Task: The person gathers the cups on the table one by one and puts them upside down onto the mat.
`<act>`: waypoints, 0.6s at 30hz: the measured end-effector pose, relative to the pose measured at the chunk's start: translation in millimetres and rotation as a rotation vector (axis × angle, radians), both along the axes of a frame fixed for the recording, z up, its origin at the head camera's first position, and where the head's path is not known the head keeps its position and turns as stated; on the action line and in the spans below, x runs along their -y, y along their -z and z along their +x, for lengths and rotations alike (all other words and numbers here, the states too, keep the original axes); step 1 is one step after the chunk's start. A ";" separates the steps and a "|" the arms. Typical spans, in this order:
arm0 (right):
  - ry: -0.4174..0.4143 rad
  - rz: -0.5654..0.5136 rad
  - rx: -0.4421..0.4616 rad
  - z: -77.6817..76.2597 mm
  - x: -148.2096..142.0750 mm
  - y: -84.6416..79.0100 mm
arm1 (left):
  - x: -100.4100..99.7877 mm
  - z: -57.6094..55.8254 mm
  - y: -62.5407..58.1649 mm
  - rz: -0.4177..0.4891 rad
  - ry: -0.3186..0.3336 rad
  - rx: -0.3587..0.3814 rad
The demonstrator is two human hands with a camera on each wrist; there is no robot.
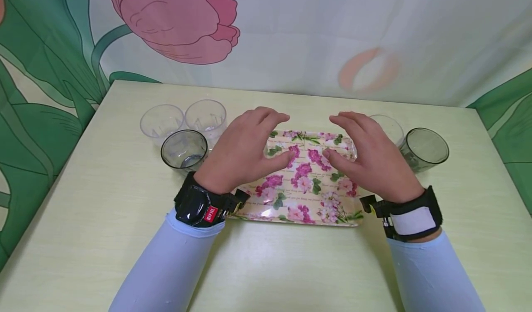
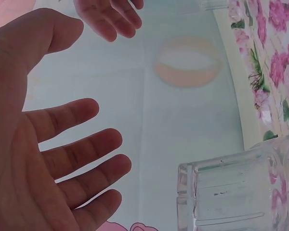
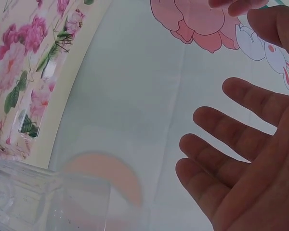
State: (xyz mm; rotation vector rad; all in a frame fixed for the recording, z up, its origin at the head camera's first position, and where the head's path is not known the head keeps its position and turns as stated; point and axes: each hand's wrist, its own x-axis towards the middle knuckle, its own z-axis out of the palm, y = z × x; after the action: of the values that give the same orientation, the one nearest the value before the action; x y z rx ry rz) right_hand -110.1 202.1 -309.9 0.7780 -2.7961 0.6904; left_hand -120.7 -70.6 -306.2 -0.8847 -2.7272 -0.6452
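- Left hand (image 1: 243, 148) and right hand (image 1: 370, 157) are held with fingers parted and gently bent, thumbs turned inward; nothing is gripped by either.
- Between and below them, the flowered tray (image 1: 301, 194) is laid flat on the table (image 1: 299, 270); from its centre, the left hand is seen towards 10 o'clock, the right between 2 and 3.
- By its thin, glossy look, the tray can be judged light, stiff and rather slippery; it would best be taken by the short edges at 9 and 3 o'clock and kept level.
- Towards 10 o'clock, two clear glasses (image 1: 205, 115) and a grey glass (image 1: 184, 150) are grouped; a single clear glass (image 1: 388, 129) is set at 2 o'clock, with a smoky glass (image 1: 426, 148) just beyond.
- Whether these are glass or plastic cannot be told; they should be treated as fragile, smooth and easily tipped, and gripped round the wall below the rim.
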 end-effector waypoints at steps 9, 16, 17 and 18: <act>0.001 0.000 0.024 -1.0 3.0 4.9 | 1.5 0.8 -0.6 -0.014 0.001 0.004; -0.002 0.003 0.010 -2.3 2.8 3.0 | 2.9 -0.3 -0.4 -0.004 -0.003 -0.006; -0.001 0.002 0.009 -2.1 2.3 2.1 | 2.9 -0.4 -0.5 -0.001 -0.001 -0.005; 0.003 0.003 0.013 -1.7 1.6 0.7 | 2.6 -0.6 -0.6 0.000 0.000 -0.005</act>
State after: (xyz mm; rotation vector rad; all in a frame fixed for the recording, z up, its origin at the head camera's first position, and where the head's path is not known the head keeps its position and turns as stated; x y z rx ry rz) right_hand -111.8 200.5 -310.6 0.7730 -2.8102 0.6940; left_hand -121.3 -73.3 -305.6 -0.8858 -2.7223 -0.6420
